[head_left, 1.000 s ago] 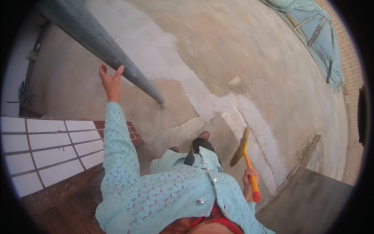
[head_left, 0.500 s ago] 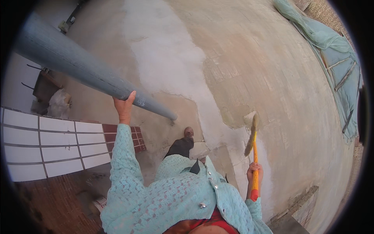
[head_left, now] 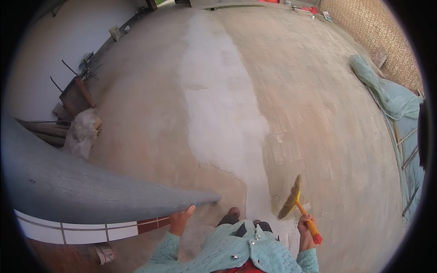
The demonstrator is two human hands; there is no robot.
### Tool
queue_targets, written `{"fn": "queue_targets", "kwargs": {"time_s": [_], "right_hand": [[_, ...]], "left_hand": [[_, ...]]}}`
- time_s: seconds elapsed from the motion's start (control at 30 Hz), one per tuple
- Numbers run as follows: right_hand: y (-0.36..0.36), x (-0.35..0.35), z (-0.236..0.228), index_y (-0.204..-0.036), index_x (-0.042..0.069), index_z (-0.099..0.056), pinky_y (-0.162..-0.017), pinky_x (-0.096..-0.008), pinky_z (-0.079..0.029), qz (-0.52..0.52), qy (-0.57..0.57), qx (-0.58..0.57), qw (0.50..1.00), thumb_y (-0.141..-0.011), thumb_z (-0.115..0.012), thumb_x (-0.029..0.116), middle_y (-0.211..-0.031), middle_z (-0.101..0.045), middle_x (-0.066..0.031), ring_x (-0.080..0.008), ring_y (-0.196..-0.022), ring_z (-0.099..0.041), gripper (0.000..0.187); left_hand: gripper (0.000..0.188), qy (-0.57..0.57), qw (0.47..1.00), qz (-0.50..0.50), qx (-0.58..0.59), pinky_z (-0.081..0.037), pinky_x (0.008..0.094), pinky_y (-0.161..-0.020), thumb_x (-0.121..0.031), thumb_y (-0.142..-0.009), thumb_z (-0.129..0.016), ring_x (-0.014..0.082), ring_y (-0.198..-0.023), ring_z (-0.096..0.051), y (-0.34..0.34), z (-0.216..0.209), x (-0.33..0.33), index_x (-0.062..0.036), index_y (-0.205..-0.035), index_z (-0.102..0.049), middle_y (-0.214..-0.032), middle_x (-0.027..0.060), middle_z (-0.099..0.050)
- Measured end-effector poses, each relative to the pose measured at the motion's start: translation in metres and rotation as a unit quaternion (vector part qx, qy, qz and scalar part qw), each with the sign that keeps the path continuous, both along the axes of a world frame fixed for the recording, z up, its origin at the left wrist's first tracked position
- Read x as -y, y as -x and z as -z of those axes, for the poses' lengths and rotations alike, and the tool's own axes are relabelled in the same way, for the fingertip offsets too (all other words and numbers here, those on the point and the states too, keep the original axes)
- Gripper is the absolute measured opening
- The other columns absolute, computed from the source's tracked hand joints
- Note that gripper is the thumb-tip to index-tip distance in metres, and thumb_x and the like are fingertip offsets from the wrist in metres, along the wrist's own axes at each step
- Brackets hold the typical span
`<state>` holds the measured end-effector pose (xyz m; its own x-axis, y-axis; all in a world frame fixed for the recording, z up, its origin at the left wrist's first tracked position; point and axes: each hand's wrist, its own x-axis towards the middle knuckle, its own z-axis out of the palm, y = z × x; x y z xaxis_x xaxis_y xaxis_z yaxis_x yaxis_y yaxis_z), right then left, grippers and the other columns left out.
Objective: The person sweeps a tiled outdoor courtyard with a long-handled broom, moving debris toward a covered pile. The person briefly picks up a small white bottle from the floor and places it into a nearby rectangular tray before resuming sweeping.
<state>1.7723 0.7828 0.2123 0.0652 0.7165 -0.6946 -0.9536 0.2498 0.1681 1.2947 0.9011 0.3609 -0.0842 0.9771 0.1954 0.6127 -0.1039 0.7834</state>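
Floor (head_left: pixel 150 113): bare concrete, brownish, w/ a pale grey patch (head_left: pixel 218 100) running from 12 o'clock down to approx. centre. Faint grid lines are seen on the floor at 3 o'clock. A teal tarp (head_left: pixel 391 98) is laid along the edge at 2–3 o'clock. A whitish sack (head_left: pixel 82 132) and a dark rusty metal item (head_left: pixel 75 93) w/ rods are found at 9–10 o'clock by the wall. Small misc. items, one red (head_left: pixel 313 9), are seen at 1 o'clock, too small to tell. A small roll-like object (head_left: pixel 105 254) lies at 7 o'clock. Two feet (head_left: pixel 234 212) are planted at 6 o'clock.
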Motion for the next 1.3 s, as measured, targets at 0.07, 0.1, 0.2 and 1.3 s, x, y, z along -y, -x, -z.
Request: {"fn": "queue_targets", "kwargs": {"time_s": [0.07, 0.1, 0.2, 1.3], "right_hand": [[-0.004, -0.035, 0.000, -0.071, -0.004, -0.045, -0.043, -0.0227, -0.047, -0.020, 0.018, 0.002, 1.000, -0.069, -0.043, 0.006, -0.062, -0.049, -0.0089, -0.0127, -0.047, -0.051, 0.010], [-0.006, -0.052, 0.002, -0.071, -0.004, -0.045, -0.043, -0.0226, -0.048, -0.031, 0.026, 0.003, 0.999, -0.069, -0.043, 0.006, -0.061, -0.049, -0.0091, -0.0128, -0.047, -0.051, 0.010], [-0.013, -0.095, 0.016, -0.072, -0.005, -0.045, -0.043, -0.0214, -0.048, -0.055, 0.008, 0.007, 0.998, -0.067, -0.042, 0.004, -0.061, -0.049, -0.0094, -0.0135, -0.045, -0.051, 0.011], [0.133, -0.328, 0.059, -0.064, 0.006, -0.037, -0.037, -0.0210, -0.043, -0.549, 0.218, -0.094, 0.801, -0.080, -0.048, 0.010, -0.050, -0.039, -0.0029, -0.0115, -0.040, -0.042, 0.020]], "left_hand": [[0.051, 0.017, 0.999, 0.009, -0.041, -0.037, 0.0307, -0.082, -0.009, -0.061, -0.062, 0.0181, -0.088, -0.048, -0.002, -0.012, -0.002, 0.0006, -0.109, -0.047, -0.100, 0.0074, -0.051], [0.054, 0.025, 0.998, 0.011, -0.061, -0.037, 0.0307, -0.083, -0.009, -0.060, -0.062, 0.0183, -0.089, -0.047, -0.005, -0.017, -0.003, 0.0006, -0.111, -0.045, -0.102, 0.0076, -0.050], [0.058, 0.056, 0.996, -0.057, 0.041, -0.034, 0.0306, -0.086, -0.008, -0.059, -0.060, 0.0174, -0.095, -0.046, -0.008, -0.020, -0.003, 0.0000, -0.114, -0.043, -0.108, 0.0074, -0.048], [0.073, 0.181, 0.912, -0.276, 0.245, -0.031, 0.0286, -0.091, 0.003, -0.058, -0.064, 0.0164, -0.106, -0.039, -0.011, 0.040, 0.017, -0.0070, -0.123, -0.032, -0.118, 0.0043, -0.040]]}}
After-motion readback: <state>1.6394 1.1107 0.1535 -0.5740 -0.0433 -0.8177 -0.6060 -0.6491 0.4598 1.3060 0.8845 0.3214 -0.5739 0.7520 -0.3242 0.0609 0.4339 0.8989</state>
